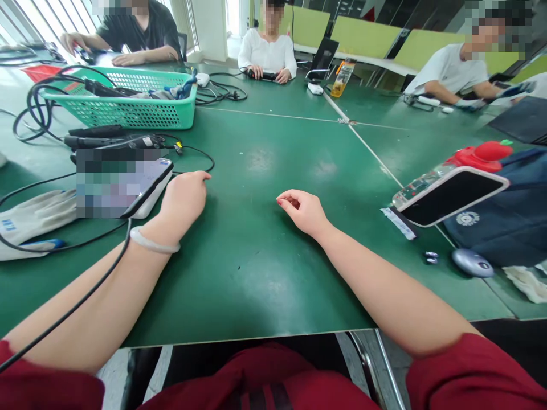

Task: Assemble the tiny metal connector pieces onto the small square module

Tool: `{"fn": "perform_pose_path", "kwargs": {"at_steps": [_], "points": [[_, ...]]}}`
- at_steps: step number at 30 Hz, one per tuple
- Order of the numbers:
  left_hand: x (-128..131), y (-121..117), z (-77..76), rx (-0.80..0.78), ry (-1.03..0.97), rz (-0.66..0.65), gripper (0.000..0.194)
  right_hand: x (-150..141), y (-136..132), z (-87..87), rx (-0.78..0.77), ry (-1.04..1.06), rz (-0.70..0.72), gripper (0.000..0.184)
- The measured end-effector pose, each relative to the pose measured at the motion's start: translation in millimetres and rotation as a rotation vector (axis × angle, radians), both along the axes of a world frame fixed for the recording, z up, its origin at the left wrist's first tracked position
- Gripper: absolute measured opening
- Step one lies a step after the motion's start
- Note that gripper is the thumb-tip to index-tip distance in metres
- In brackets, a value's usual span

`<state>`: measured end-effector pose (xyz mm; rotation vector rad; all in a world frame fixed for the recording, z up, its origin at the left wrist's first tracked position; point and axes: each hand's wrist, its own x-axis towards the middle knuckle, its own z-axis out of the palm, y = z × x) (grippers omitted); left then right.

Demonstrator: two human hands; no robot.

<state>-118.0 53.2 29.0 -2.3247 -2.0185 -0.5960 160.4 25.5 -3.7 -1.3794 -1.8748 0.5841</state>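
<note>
Both my forearms rest on the green table (256,267). My left hand (184,196) lies beside a phone (147,185) propped on a white power bank, its fingers curled loosely with nothing visible in them. A pale bangle sits on that wrist. My right hand (304,212) rests on its side near the table's middle, fingers curled inward in a loose fist, holding nothing I can see. A black cable (85,296) runs over my left forearm.
A green basket (128,108) of cables stands at the back left, with black tools and cords in front. White gloves (29,219) lie left. At right, a phone (453,196) leans on a bottle and dark bag, beside a mouse (472,263). Three people sit around the far side.
</note>
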Motion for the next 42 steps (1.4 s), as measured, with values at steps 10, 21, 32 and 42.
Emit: {"fn": "perform_pose_path", "kwargs": {"at_steps": [10, 21, 32, 42], "points": [[-34, 18, -7.0, -0.088, 0.121, 0.155, 0.037, 0, -6, 0.9, 0.018, -0.056, 0.028, 0.026], [-25, 17, -2.1, -0.121, 0.251, 0.17, 0.038, 2, -5, -0.3, -0.002, -0.066, 0.023, 0.024], [-21, 18, -5.3, -0.024, 0.103, 0.183, 0.03, 1, -3, -3.5, 0.001, -0.082, 0.043, 0.019], [9, 5, -14.1, -0.219, -0.036, 0.151, 0.029, -1, -2, 0.0, -0.013, -0.149, 0.093, 0.017]]}}
